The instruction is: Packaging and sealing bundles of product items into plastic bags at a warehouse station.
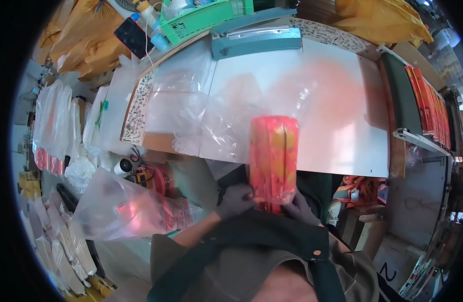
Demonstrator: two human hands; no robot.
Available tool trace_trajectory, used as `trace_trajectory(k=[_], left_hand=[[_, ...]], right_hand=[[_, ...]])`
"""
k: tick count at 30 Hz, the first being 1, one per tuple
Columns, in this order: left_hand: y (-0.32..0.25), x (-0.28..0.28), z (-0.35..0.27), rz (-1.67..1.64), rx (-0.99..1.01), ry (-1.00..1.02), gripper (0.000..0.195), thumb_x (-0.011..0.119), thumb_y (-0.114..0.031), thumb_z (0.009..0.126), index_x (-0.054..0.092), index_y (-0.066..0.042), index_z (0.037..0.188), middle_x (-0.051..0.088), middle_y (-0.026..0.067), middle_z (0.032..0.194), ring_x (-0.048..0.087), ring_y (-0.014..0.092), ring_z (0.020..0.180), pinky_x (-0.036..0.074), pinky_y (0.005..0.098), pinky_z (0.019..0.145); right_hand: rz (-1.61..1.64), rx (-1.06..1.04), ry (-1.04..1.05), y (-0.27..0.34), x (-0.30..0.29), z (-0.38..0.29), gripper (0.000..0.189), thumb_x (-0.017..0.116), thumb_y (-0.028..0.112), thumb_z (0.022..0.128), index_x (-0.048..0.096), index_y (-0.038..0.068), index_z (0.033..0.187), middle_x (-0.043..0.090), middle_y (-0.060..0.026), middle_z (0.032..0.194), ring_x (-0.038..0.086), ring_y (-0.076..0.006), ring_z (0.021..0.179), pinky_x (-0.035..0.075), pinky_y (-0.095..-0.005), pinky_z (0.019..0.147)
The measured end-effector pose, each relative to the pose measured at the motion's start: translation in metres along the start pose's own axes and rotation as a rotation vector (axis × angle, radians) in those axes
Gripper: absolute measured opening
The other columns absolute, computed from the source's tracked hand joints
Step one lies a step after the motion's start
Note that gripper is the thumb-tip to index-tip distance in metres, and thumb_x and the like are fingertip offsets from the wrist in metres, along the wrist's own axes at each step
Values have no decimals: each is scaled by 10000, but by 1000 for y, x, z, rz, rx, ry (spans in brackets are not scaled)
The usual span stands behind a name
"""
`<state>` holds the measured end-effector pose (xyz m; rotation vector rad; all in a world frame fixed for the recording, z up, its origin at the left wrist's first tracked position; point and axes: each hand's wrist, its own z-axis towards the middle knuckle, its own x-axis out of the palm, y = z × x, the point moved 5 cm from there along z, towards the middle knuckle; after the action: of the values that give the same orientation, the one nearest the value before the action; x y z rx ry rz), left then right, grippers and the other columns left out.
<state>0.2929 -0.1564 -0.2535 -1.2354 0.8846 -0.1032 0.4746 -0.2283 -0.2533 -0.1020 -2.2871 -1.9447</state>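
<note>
Both my hands wear dark grey gloves and are close to my body, in front of the white tabletop (341, 151). My left hand (235, 202) grips the lower left side of a red and yellow packet bundle in clear plastic (274, 158). At its lower right side, my right hand (302, 209) holds the same bundle, its fingers partly hidden behind it. The bundle stands out over the table's near edge. Clear plastic bags (224, 124) lie on the tabletop just beyond and to the left of it.
A blue-grey bar heat sealer (257, 42) stands at the table's far edge, with a green plastic crate (207, 20) and a smartphone (133, 36) behind it. Red packets (430, 109) stand in a row at right. A large plastic bag with red contents (141, 211) lies at lower left.
</note>
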Motion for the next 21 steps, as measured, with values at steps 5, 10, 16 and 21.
trace_trajectory(k=[5,10,16,21], left_hand=[[-52,-75,64,-557,-261,176,210,666,-226,831,591,-33,798,526,-44,707,445,20,675,396,230,573],[-154,-185,147,-445,296,-264,60,580,-99,871,572,-41,881,586,-10,802,491,19,639,404,205,546],[-226,-203,166,76,587,-114,116,677,-148,813,609,-55,829,542,-47,678,501,23,625,360,238,510],[-231,-174,168,632,754,-220,227,736,-65,623,611,-62,812,475,41,704,507,213,622,406,313,543]], right_hand=[[-864,-304,18,100,-45,22,405,499,191,889,402,-35,1210,607,-190,834,592,-374,654,476,-434,588],[-1525,-776,-186,263,-41,53,222,586,-53,673,529,51,860,610,-88,859,587,-282,714,471,-365,627],[-1330,-937,-317,332,-62,64,156,621,52,782,545,22,915,581,-98,775,589,-275,655,450,-297,560],[-1280,-1007,-134,339,-26,80,310,684,234,761,542,40,958,567,-90,797,578,-303,758,458,-353,650]])
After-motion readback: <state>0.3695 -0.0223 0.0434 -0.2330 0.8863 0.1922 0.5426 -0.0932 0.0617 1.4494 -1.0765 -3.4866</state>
